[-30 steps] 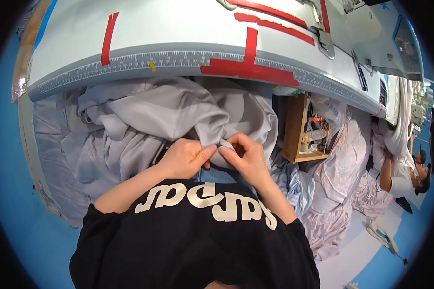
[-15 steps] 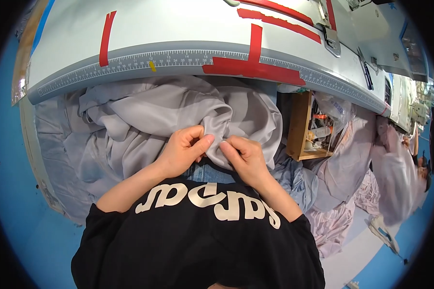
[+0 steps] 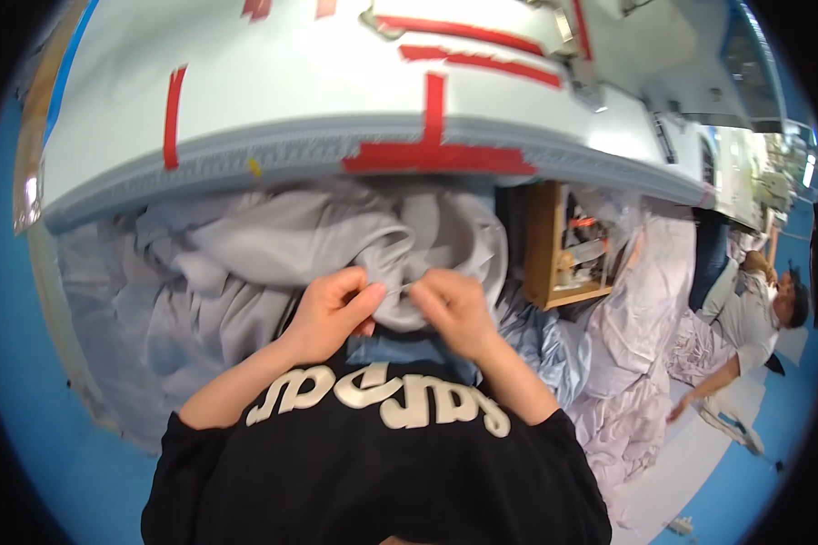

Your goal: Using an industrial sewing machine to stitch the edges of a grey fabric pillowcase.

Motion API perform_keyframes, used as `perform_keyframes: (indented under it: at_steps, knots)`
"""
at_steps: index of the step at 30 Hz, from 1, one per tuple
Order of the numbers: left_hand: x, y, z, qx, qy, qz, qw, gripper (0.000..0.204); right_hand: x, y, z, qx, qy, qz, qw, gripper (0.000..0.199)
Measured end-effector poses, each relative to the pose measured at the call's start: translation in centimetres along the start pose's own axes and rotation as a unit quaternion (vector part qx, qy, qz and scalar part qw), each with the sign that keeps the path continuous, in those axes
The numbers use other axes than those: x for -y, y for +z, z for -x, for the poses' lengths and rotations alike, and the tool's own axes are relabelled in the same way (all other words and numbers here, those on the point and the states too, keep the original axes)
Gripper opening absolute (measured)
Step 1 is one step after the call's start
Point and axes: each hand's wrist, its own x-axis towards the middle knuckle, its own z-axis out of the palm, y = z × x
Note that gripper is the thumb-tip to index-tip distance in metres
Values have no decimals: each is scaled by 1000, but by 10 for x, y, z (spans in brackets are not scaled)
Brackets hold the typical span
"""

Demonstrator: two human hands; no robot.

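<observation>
One left hand (image 3: 329,311), one right hand (image 3: 458,311): fingers (image 3: 369,298) seemingly pinched on one thread (image 3: 397,290) near cloth (image 3: 273,238).

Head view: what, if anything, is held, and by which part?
Apparently a thin pale strand or cloth edge, stretched between left hand and right hand; exact grip blurred.

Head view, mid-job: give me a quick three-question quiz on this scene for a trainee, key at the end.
1. True or false: the grey fabric lies on the person's side of the ruler strip.
2. What colour is the T-shaped tape across that strip? A) green B) red C) black
3. Which is nearer the wooden box: the left hand or the right hand?

Key: 1. True. 2. B. 3. The right hand.
</observation>
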Motion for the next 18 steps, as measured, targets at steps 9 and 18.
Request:
perform_keyframes:
  at_steps: [9, 18]
  knots:
    - [-1, 7, -16, -70, 49, 121, 989, 21, 16, -183, -72, -420, -154, 403, 799, 27]
    - [-22, 18, -25, -68, 69, 139, 986, 23, -27, -272, -83, -374, 0, 571, 731, 28]
